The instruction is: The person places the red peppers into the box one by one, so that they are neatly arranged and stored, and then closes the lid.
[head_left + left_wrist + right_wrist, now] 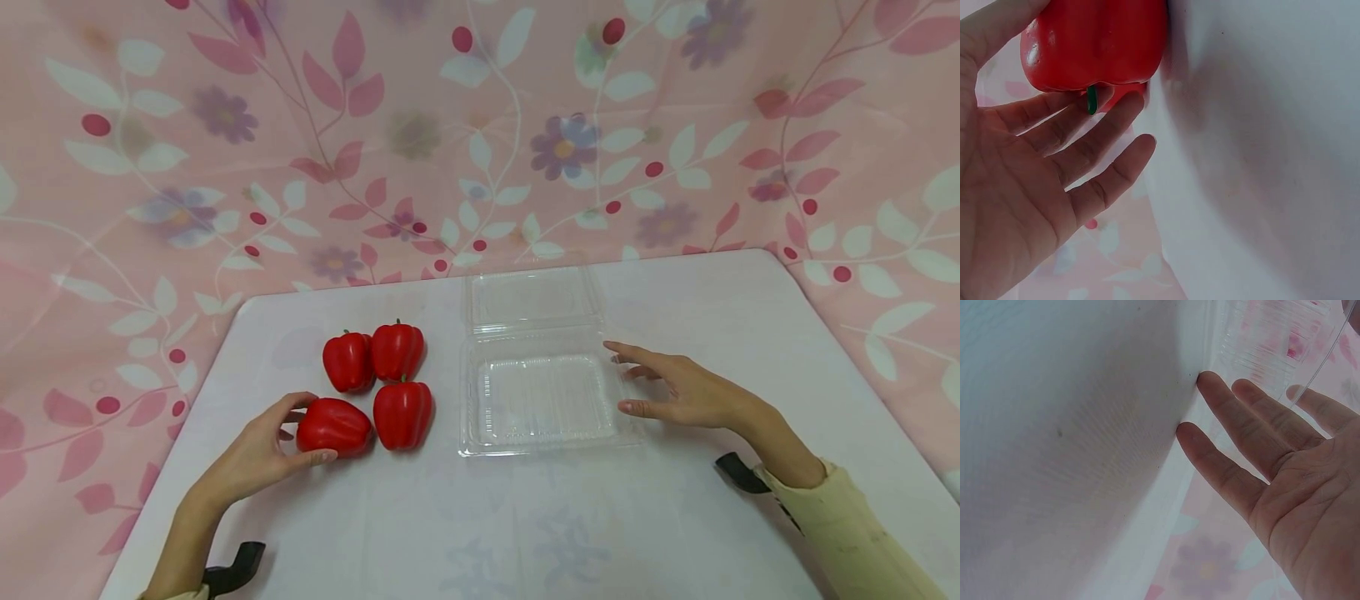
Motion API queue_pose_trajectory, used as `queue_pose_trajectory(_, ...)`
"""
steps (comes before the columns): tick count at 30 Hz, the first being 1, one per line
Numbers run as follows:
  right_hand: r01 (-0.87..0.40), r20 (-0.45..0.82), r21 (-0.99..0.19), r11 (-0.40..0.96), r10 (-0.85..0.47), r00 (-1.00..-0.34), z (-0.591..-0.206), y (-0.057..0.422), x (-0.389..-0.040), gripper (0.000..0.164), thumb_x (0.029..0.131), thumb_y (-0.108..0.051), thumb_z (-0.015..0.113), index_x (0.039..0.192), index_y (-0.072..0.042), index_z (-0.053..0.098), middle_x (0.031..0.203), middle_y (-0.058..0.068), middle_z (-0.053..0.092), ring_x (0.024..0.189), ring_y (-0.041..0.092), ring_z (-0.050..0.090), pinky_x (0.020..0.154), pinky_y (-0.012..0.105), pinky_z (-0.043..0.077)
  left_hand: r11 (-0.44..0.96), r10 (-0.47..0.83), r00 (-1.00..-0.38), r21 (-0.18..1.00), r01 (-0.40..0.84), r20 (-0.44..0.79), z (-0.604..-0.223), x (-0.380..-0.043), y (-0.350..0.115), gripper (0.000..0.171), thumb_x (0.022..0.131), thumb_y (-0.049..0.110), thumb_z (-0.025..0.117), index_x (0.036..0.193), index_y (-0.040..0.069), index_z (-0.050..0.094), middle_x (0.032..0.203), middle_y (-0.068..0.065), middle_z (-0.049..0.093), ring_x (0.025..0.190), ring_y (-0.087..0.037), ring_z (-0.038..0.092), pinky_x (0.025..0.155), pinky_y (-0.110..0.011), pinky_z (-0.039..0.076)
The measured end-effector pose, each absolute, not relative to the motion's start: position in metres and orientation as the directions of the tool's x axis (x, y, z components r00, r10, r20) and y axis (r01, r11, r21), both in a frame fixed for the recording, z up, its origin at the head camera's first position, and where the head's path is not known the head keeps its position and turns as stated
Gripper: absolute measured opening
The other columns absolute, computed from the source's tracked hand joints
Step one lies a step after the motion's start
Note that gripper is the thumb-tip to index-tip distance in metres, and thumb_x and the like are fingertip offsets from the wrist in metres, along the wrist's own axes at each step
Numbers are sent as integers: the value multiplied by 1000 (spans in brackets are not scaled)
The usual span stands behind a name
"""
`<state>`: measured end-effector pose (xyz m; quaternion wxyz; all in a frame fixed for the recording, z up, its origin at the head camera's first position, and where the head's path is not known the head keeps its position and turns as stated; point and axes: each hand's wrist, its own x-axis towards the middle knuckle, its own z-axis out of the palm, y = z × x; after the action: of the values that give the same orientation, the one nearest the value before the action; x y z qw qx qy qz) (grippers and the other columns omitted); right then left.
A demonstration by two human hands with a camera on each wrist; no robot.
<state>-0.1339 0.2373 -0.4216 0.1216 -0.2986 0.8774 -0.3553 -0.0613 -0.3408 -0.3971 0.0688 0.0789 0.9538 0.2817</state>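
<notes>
My left hand holds a red bell pepper that lies on its side on the table, thumb along the near side and index finger at the far side. In the left wrist view its green stem points toward the palm, and the lower fingers spread clear of the pepper. My right hand reaches the right rim of an open clear plastic clamshell box, fingers extended. In the right wrist view two fingertips touch the white surface, and another finger lies by the box's thin edge.
Three more red bell peppers stand close by: one at the back left, one at the back right and one in front. The box's lid lies folded back. Pink floral cloth hangs behind the white table.
</notes>
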Motion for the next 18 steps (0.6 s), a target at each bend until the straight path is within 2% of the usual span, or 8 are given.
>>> queue_pose_trajectory(10, -433, -9, -694, 575, -609, -793, -422, 237, -134, 82, 88, -43, 73, 155, -36, 27, 144, 9, 50, 120, 25, 59, 96, 61, 44, 823, 140, -986, 564, 65, -91, -390, -55, -341, 80, 74, 45, 85, 136, 9, 46, 128, -13, 56, 101, -30, 59, 74, -44, 57)
queue_pose_trajectory(18, -431, -14, -693, 579, -608, -794, -422, 237, -135, 82, 87, -43, 73, 155, -36, 26, 144, 8, 50, 120, 25, 59, 96, 61, 44, 823, 122, -992, 562, 87, -24, -381, -49, -341, 75, 76, 44, 84, 133, 12, 48, 125, -7, 57, 101, -24, 57, 75, -41, 56)
